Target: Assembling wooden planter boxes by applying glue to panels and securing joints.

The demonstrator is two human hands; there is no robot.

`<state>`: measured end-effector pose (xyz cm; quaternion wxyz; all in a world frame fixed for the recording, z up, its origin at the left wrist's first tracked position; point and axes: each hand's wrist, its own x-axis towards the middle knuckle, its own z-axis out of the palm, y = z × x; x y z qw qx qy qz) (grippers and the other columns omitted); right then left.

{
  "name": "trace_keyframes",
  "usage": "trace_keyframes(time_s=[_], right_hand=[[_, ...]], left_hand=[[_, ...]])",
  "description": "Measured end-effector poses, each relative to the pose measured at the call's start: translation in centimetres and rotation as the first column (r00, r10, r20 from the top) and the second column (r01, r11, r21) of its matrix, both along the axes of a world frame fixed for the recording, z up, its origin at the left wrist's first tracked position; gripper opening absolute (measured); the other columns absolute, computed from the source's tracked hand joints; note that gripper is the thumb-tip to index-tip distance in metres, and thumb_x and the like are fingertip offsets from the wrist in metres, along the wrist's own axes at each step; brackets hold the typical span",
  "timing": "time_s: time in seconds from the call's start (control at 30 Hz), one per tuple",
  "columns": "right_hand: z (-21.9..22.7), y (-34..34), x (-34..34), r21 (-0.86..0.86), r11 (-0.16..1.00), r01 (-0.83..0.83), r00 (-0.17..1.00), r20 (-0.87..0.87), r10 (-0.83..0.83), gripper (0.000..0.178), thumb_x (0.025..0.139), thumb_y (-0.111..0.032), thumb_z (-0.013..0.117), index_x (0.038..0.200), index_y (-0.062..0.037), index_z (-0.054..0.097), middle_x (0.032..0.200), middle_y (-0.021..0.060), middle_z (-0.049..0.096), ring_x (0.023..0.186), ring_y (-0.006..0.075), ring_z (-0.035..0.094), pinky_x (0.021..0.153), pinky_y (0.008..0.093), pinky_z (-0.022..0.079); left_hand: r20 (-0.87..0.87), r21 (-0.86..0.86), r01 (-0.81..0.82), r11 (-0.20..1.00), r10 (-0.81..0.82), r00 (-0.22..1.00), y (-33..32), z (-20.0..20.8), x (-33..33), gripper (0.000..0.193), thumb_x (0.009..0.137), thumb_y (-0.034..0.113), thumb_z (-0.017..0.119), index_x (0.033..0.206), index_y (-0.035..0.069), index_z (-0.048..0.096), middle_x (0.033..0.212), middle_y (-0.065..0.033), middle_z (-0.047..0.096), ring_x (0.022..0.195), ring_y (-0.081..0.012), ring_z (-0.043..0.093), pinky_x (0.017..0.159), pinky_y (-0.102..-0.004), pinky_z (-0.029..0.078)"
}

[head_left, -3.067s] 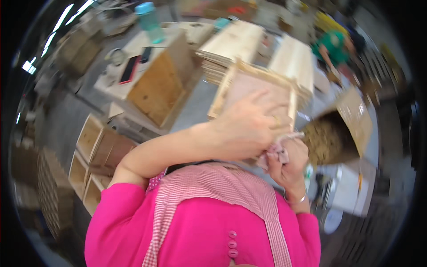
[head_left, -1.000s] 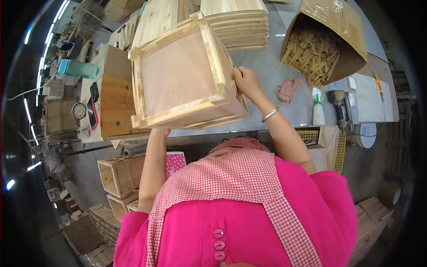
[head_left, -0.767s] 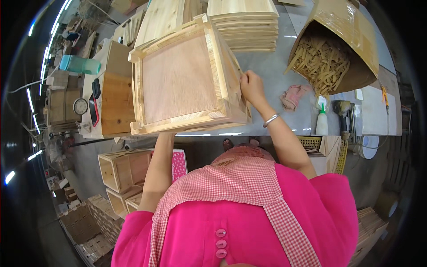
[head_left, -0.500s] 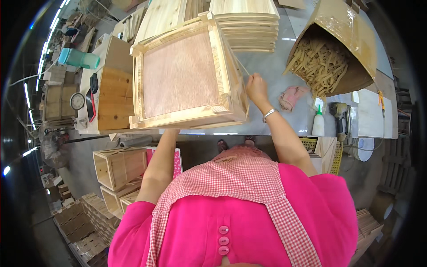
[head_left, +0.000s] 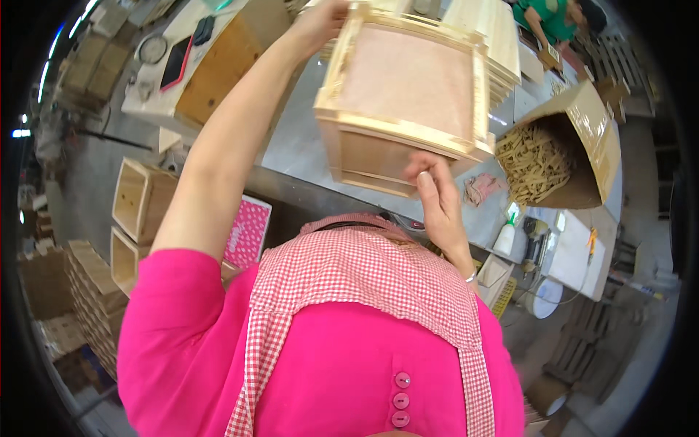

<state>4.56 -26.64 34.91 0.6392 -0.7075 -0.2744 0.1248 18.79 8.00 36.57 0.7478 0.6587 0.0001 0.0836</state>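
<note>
A pale wooden box (head_left: 408, 76) sits on the grey table, its pinkish panel framed by light strips facing up. My left hand (head_left: 324, 22) reaches across to the box's far left corner and grips it; the fingertips are partly hidden. In front of the box's near side is my right hand (head_left: 439, 200), with loosely bent fingers and the thumb apart from them. Its fingertips overlap the near face of the box and are blurred, so contact is unclear. Nothing shows in that hand.
A cardboard carton (head_left: 593, 138) lies on its side, spilling tan strips (head_left: 535, 164). A pink cloth (head_left: 480, 189), a green-tipped white bottle (head_left: 506, 237) and a nail gun (head_left: 535, 237) lie nearby. Wooden boxes (head_left: 142, 200) are stacked left. Another person (head_left: 553, 22) works at the far right.
The box has turned and its near side now shows. My left hand went from under its near edge to the far left corner. My right hand moved from its right side to the front.
</note>
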Motion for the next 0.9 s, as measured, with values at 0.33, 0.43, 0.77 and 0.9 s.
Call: trace_keyframes(time_s=[0.33, 0.43, 0.77, 0.9], right_hand=[[-1.8, -2.8, 8.3, 0.073, 0.935, 0.348, 0.937, -0.048, -0.345, 0.066, 0.107, -0.050, 0.032, 0.136, 0.0063, 0.047, 0.124, 0.0134, 0.062, 0.114, 0.0199, 0.059, 0.102, 0.0336, 0.042], [1.5, -2.1, 9.0, 0.028, 0.959, 0.283, 0.959, -0.012, -0.282, 0.063, 0.106, -0.047, 0.041, 0.138, 0.0073, 0.049, 0.125, 0.0116, 0.062, 0.114, 0.0170, 0.058, 0.100, 0.0319, 0.044], [3.0, -0.3, 9.6, 0.002, 0.940, 0.341, 0.939, -0.039, -0.340, 0.047, 0.100, -0.021, 0.056, 0.137, 0.0075, 0.052, 0.118, 0.0098, 0.063, 0.099, 0.0121, 0.061, 0.085, 0.0236, 0.048], [7.0, 0.7, 8.0, 0.111, 0.923, 0.369, 0.928, -0.108, -0.357, 0.050, 0.099, -0.017, 0.054, 0.141, 0.0099, 0.048, 0.120, 0.0155, 0.065, 0.100, 0.0155, 0.065, 0.081, 0.0254, 0.053]], left_hand=[[-0.261, -0.305, 0.223, 0.926, -0.307, 0.915, 2.3, 1.2, -7.9, 0.051, 0.100, 0.052, 0.050, 0.100, 0.004, 0.068, 0.091, -0.0096, 0.069, 0.077, -0.0212, 0.065, 0.075, -0.0366, 0.052], [-0.285, -0.052, 0.315, 0.948, -0.316, 0.905, 0.4, 1.8, -10.7, 0.086, 0.096, 0.068, 0.045, 0.146, -0.002, 0.044, 0.136, -0.0171, 0.055, 0.122, -0.0219, 0.057, 0.100, -0.0415, 0.047], [-0.217, 0.194, 0.190, 0.963, -0.147, 0.965, -3.1, 2.1, -8.7, 0.061, 0.099, 0.043, 0.059, 0.144, 0.003, 0.048, 0.126, -0.0080, 0.063, 0.114, -0.0131, 0.058, 0.096, -0.0283, 0.046], [-0.184, 0.092, 0.089, 0.992, -0.071, 0.980, -4.3, 5.2, -11.2, 0.057, 0.101, 0.035, 0.058, 0.145, 0.001, 0.046, 0.129, -0.0084, 0.061, 0.117, -0.0139, 0.057, 0.099, -0.0283, 0.045]])
